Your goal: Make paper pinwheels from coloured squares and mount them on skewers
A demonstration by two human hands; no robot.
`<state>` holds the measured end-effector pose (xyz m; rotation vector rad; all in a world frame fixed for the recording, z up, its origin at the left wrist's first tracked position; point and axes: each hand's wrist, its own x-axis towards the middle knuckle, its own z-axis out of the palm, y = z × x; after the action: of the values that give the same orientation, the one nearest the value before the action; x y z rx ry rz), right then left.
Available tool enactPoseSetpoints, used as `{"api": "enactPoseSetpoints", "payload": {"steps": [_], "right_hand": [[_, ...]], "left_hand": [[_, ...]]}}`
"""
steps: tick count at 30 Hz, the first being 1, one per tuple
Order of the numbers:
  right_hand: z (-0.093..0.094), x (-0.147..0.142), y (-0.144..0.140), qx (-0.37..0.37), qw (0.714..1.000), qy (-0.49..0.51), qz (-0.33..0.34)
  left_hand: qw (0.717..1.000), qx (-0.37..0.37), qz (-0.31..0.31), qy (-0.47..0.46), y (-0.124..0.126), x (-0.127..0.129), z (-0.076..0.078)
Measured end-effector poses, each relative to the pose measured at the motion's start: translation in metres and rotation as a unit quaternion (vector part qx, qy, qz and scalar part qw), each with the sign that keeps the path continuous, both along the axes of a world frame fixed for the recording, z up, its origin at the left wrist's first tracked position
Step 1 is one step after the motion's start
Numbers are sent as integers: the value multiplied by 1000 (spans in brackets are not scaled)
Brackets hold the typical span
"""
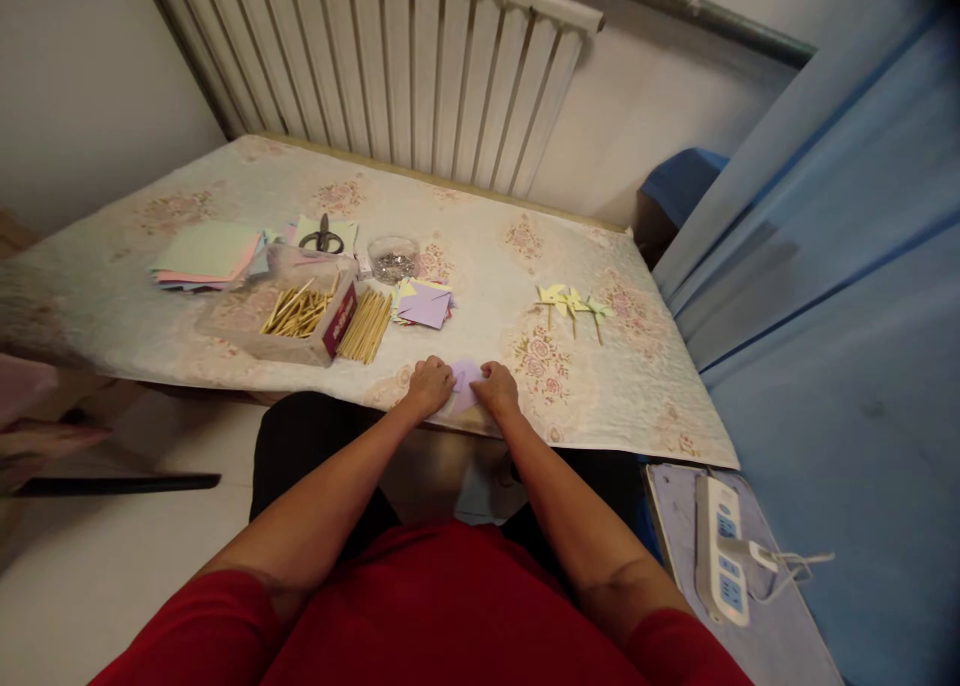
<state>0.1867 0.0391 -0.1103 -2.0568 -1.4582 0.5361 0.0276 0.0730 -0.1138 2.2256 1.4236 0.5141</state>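
Observation:
A small sheet of purple paper (466, 384) lies at the front edge of the table, between my two hands. My left hand (431, 386) has its fingers curled on the paper's left side. On the right side, my right hand (496, 389) pinches the paper's edge. Just beyond my left hand rests a stack of cut paper squares (425, 304), purple on top. To its left are a row of thin wooden sticks (365, 326) and a clear plastic box (281, 346) with more sticks in it. Three yellow and green paper pinwheels (574, 303) on sticks lie farther right.
Behind the stack stands a clear bowl (394, 259) of small metallic pieces. Black-handled scissors (322, 238) lie on paper, and a pile of coloured sheets (206, 254) sits left. A power strip (724, 551) is at the lower right, beside a blue curtain (832, 296).

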Motion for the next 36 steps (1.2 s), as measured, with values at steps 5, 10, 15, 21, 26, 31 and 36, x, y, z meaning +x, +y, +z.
{"api": "enactPoseSetpoints", "payload": {"steps": [5,10,15,21,26,31,36], "right_hand": [[4,-7,0,-37,999,-36,0],[12,-4,2,-66,998,2,20],[17,-4,-2,-24,997,67,-12],[8,4,-42,53,984,125,-114],[2,1,-83,-30,944,313,-100],[7,-25,-95,-114,805,577,-81],[10,-50,-85,-61,761,644,-52]], "left_hand": [[999,7,-27,-27,-9,-11,2],[996,0,-56,-69,-14,-19,4],[995,33,-40,-81,-24,-22,2],[993,76,-9,-90,-42,-26,-5],[992,50,30,-110,-51,-25,-2],[992,40,23,-120,-59,-26,1],[993,41,2,-110,-68,-27,4]]}}
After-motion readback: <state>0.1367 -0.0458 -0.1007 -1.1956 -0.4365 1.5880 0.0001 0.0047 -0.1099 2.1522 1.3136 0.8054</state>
